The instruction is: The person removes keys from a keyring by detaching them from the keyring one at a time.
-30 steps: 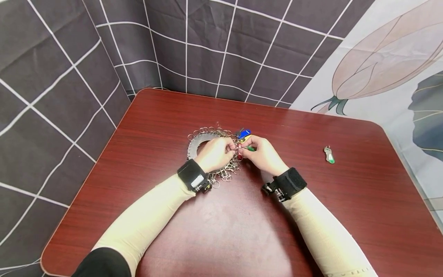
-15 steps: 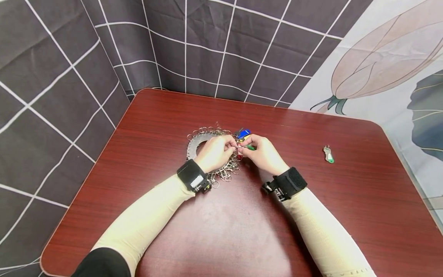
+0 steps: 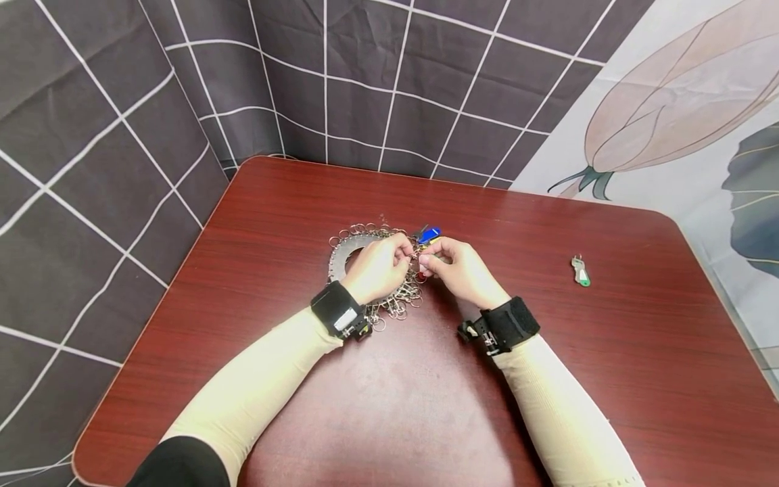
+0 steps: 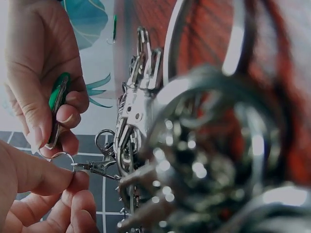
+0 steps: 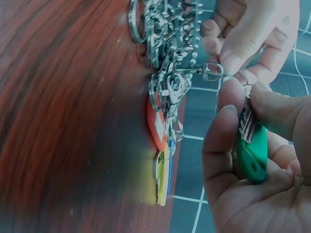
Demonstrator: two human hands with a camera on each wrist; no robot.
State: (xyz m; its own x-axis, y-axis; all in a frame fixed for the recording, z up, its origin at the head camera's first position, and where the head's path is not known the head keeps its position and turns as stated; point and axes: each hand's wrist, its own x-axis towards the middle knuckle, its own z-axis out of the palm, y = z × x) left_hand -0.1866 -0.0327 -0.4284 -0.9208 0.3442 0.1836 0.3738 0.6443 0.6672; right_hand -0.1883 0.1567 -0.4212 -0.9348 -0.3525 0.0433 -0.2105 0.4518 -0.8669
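My left hand (image 3: pixel 379 272) pinches a small split ring (image 4: pixel 65 155), which joins a metal swivel clasp (image 4: pixel 99 167) on the large flat metal ring (image 3: pixel 338 258). Several more clasps with split rings hang round that large ring. Facing it, my right hand (image 3: pixel 464 272) grips a bunch of keys (image 5: pixel 247 120) with a green key tag (image 5: pixel 253 158), between thumb and fingers. The keys' top end meets the split ring at the fingertips. Whether the keys are threaded on it, I cannot tell. The tag lies inside my right palm, hidden in the head view.
Beside the large ring lie a blue key tag (image 3: pixel 429 235), a yellow tag (image 5: pixel 161 182) and a red tag (image 5: pixel 155 124). Another key bunch with a green-and-white tag (image 3: pixel 581 272) lies farther right on the red-brown table (image 3: pixel 274 223). Grid-patterned cloth (image 3: pixel 365 108) hangs behind.
My right hand's fingers have shifted their grip, and the green tag has gone out of sight in the head view. My left hand stays at nearly the same place.
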